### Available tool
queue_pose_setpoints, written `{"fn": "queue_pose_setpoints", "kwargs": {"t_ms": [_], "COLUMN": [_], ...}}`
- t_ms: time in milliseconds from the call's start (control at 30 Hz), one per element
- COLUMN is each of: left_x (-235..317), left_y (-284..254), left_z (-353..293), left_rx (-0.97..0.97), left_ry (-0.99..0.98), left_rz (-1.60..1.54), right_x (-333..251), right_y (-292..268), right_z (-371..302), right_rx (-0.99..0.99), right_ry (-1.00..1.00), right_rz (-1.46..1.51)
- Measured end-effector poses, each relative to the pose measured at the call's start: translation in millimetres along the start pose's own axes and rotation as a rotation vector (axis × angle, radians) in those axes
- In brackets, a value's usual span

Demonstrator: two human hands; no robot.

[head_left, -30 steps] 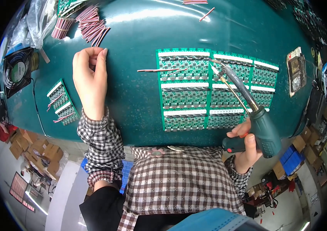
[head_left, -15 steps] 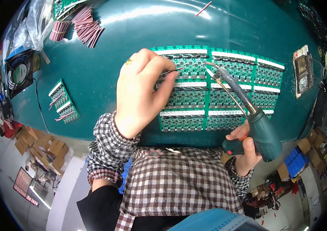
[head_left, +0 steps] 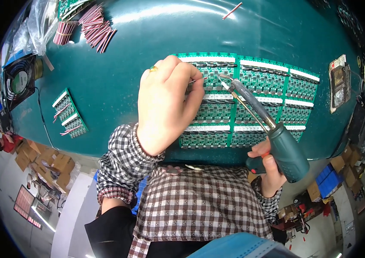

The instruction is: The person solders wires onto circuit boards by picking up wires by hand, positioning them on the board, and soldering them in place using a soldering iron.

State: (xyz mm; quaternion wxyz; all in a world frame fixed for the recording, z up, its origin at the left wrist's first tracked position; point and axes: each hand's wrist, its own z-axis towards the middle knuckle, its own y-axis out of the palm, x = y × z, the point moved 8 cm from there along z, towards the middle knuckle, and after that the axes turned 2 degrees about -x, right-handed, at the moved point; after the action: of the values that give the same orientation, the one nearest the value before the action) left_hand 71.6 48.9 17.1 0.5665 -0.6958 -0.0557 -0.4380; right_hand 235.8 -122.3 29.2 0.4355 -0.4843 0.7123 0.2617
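Green circuit board panels (head_left: 212,112) with white strips and rows of small parts lie on the green bench. My left hand (head_left: 163,103) is over their upper left part, thumb and finger pinched on a thin wire (head_left: 198,80) whose reddish end points right. My right hand (head_left: 272,174) is closed round the grip of a dark green soldering gun (head_left: 291,152). Its tip (head_left: 223,81) is just right of the wire end, above the upper left panel. Whether the tip touches the board I cannot tell. My left fingers hide part of that panel.
A smaller board (head_left: 70,114) with wires attached lies left, near a black fan (head_left: 20,81). Bundled wires (head_left: 96,28) and a plastic bag (head_left: 40,26) are at the far left. One loose wire (head_left: 232,10) lies at the back. A worn metal block (head_left: 340,84) sits right.
My left hand has shifted a little to the right with the wire. The soldering gun has moved left and slightly down, bringing its tip closer to the wire end.
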Motion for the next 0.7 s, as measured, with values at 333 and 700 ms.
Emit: {"fn": "queue_pose_setpoints", "kwargs": {"t_ms": [333,700], "left_x": [-8,0], "left_y": [3,8], "left_z": [1,5], "left_rx": [0.055,0.049], "left_ry": [-0.086,-0.065], "left_rz": [-0.105,-0.099], "right_x": [-2,-2], "right_y": [5,-10], "right_z": [-1,-5], "right_rx": [0.007,0.044], "right_ry": [0.005,-0.062], "right_rz": [-0.055,-0.034]}}
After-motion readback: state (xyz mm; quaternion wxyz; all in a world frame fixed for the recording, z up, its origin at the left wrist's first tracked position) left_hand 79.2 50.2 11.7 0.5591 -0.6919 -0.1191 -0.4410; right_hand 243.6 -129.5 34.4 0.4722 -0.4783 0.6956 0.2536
